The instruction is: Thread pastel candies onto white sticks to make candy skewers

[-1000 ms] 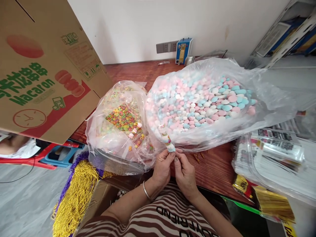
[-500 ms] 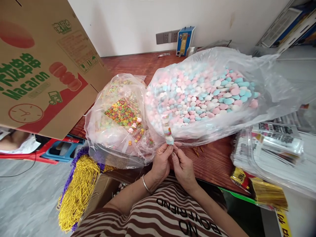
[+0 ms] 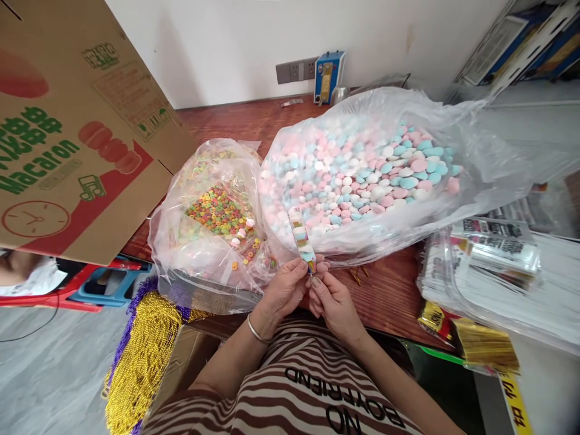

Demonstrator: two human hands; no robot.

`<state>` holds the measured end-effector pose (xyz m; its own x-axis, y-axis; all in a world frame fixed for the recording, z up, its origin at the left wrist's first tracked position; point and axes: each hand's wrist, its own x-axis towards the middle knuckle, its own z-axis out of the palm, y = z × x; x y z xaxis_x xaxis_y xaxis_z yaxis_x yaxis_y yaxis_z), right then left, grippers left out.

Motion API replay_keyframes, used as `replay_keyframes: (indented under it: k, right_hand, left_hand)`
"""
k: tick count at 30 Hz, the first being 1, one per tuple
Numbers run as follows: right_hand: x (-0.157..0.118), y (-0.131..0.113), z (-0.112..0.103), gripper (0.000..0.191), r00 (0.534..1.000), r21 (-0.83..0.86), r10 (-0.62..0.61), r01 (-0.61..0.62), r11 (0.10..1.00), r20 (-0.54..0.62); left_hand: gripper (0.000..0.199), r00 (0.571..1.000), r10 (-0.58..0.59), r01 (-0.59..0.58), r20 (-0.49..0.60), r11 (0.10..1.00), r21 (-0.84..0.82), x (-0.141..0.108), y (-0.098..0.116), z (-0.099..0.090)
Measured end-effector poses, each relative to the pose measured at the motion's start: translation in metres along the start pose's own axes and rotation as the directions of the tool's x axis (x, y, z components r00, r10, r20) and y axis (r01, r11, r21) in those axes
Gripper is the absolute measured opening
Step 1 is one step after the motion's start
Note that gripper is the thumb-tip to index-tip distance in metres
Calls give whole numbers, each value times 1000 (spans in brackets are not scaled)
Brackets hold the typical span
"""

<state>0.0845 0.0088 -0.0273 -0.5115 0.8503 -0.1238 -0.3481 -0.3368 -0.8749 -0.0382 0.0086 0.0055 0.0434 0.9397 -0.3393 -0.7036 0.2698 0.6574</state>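
Observation:
A narrow clear candy packet point(image 3: 301, 237) with white, blue and coloured pieces inside slants upward from my hands. My left hand point(image 3: 286, 284) is closed around its lower part, with a bangle on that wrist. Thumb and fingers of my right hand point(image 3: 328, 299) pinch at the packet's bottom end; any small tie there is too small to make out. Just beyond are two big clear bags: one point(image 3: 376, 172) full of pink, white and blue candies, the other point(image 3: 217, 211) with small coloured ring candies and a few pink-and-white pieces.
A Macaron carton point(image 3: 86, 139) stands at left, above gold and purple bead strings point(image 3: 145, 356). Loose gold ties point(image 3: 360, 275) lie right of my hands. Stacked clear packaging point(image 3: 502, 272) and a bundle of gold twist ties point(image 3: 487, 344) sit at right. A blue box point(image 3: 328, 77) stands by the wall.
The candy packet has tilted further left and more of its side shows. Both hands have shifted slightly down, the right fingers now lower at its end. The whole view has moved a little.

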Motion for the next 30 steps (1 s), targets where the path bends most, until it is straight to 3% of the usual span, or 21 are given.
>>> replay_keyframes:
  k: [5,8,11,14,17,19,23,26,30]
  right_hand:
    - [2,1,1,36,998,62,55,-57,996,26]
    - [2,-2,0,39,999,-24,36,-35,999,29]
    - [0,-9,-5,42,1000,-230,4,4,973,31]
    - [-3,-18,-10,33,979,-518,-190,124,847,-76]
    - [-3,-24,-9,22,873,-677,-461,242,696,-162]
    - [0,-24,-7,20,832,-694,-525,272,667,-178]
    - [6,-20,-6,14,823,-671,-522,258,695,-224]
    - [7,-21,-7,16,843,-615,-479,245,749,-247]
    - [12,-26,-6,22,933,-305,-267,189,933,-240]
  left_hand:
    - [41,993,41,-47,-108,998,-50,1,-7,6]
    - [40,989,44,-58,-142,994,-94,0,-10,9]
    - [37,989,60,-72,-133,994,-88,2,-13,9]
    - [33,969,178,-190,-174,980,-55,5,-17,9]
    - [29,935,284,-281,-212,959,44,8,-23,11]
    - [27,928,315,-298,-197,948,111,7,-28,13]
    - [24,909,372,-338,-185,921,192,4,-35,16]
    - [24,904,384,-341,-189,913,224,3,-37,17]
    - [24,911,363,-334,-194,927,168,5,-38,17]
